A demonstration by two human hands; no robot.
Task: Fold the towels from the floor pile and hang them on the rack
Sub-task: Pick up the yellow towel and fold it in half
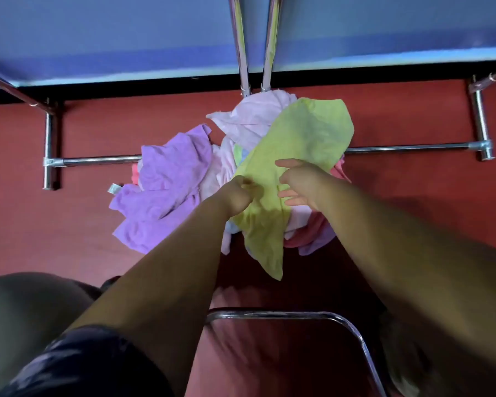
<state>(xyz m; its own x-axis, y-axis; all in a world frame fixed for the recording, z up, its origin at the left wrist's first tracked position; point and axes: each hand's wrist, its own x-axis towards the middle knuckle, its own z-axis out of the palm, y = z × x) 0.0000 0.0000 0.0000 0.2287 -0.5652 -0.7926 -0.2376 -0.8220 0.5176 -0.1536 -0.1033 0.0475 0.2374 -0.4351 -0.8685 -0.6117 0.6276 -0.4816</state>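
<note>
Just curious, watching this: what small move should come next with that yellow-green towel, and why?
Probably the right hand should pinch the yellow-green towel: only the left hand grips it, and it hangs unspread over the towel pile.

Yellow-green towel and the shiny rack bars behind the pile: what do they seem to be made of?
The yellow-green towel: soft, thin, matte cloth, perhaps microfibre or cotton; it hangs limp and puckers where the left hand grips it. The rack bars: metal tubing with a polished, chrome-like finish, judging by bright mirror glints and clamped joints; which metal cannot be told.
</note>
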